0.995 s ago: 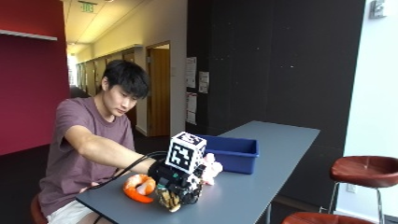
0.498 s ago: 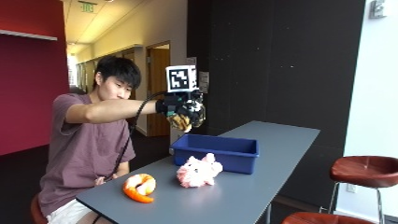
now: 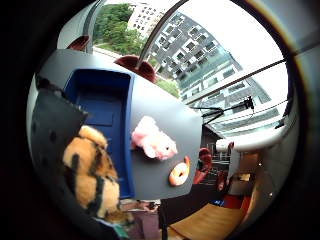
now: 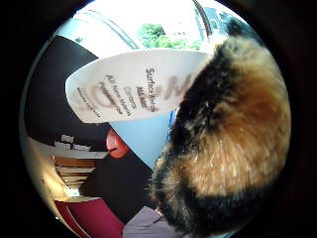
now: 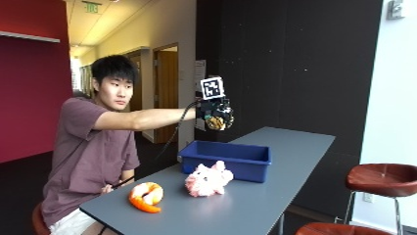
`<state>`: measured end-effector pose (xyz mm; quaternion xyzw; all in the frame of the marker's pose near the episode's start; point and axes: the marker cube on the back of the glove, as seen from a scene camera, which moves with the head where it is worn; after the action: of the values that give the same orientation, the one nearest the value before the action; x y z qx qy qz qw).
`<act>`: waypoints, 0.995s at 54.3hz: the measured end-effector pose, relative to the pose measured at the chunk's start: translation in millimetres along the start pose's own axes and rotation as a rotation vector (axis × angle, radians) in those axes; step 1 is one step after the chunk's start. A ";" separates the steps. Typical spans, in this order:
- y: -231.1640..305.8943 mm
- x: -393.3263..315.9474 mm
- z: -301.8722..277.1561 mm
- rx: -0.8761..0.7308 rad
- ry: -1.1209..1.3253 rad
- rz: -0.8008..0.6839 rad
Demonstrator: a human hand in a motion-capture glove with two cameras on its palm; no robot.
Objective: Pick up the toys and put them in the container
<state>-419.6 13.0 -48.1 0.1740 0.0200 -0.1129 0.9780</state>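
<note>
Outside view: gloved right hand (image 5: pixel 217 113), its grip closed around a striped plush toy (image 5: pixel 216 122), raised above the blue container (image 5: pixel 228 159) on the bench (image 5: pixel 273 196). Thumb-side palm view alone shows the toy's tag (image 4: pixel 133 84). Toy's axis indeterminable.

In the outside view the container (image 5: pixel 228 159) sits mid-frame on the table (image 5: pixel 280 191), the pig toy (image 5: pixel 207 179) just before it, the shrimp toy (image 5: pixel 146 196) at lower left, and the right hand (image 5: pixel 215 113) holds the tiger toy (image 5: pixel 215 122) above the container.
</note>
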 end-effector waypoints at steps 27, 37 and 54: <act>27.8 44.2 37.7 -0.441 -0.021 -0.069; 63.2 137.0 -21.6 -0.344 -0.058 0.069; 191.9 250.8 4.0 -0.387 -0.030 0.139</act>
<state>-131.7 133.4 0.5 -0.0179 0.0147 -0.0419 0.9989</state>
